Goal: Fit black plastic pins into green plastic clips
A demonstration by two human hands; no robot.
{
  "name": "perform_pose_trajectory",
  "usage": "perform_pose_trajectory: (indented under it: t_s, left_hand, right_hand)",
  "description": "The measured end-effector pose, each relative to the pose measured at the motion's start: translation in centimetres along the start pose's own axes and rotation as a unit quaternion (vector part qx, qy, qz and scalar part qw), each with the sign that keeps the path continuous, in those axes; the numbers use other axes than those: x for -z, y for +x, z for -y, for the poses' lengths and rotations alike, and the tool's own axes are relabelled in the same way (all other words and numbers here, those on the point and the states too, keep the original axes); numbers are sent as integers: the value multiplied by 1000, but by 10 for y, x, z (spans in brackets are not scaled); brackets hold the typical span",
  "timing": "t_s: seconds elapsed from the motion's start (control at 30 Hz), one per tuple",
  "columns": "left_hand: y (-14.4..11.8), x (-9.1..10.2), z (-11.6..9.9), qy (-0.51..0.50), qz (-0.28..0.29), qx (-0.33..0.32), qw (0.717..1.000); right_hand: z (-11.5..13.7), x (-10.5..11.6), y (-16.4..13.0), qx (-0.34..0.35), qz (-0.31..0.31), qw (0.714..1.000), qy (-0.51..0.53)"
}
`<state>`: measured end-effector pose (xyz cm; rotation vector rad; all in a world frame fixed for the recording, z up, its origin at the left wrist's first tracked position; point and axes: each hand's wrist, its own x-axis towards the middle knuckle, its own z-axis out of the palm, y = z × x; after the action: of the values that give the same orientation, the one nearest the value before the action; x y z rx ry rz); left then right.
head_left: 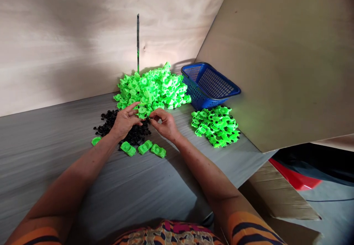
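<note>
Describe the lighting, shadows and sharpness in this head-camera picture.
Head view: light falls brightest on the big green pile and the wall behind it; the upper left wall lies in soft shadow. Both forearms cast shadows on the grey table. The left hand and right hand look sharp enough, the table surface streaky. Straight edges bow toward the frame's borders, and the corners darken.

Bare table [49, 141] left — green pile [152, 86], basket [210, 84] ahead

Single head-worn view, forward and down, close above the grey table [41, 145]; plywood walls [69, 34] beyond
</note>
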<state>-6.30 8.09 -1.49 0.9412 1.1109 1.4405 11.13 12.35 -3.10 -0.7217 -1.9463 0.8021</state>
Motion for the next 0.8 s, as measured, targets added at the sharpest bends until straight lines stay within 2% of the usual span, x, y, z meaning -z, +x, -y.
perform_pose_trajectory:
  t_s: [0.27, 0.47, 0.67, 0.8]
  left_hand:
    - [-5, -4, 2, 19, 35, -7, 999]
    - [-6, -3, 1, 26, 43, -12, 999]
    - [-7, -4, 0, 24, 47, -30, 998]
    - [-6, -5, 2, 27, 37, -48, 998]
  right_hand:
    - [5, -4, -5, 75, 35, 988, -129]
    - [0, -5, -6, 93, 19, 985, -143]
    - [-1, -7, -5, 92, 11, 986, -139]
    - [-1, -7, -5, 53, 11, 991, -120]
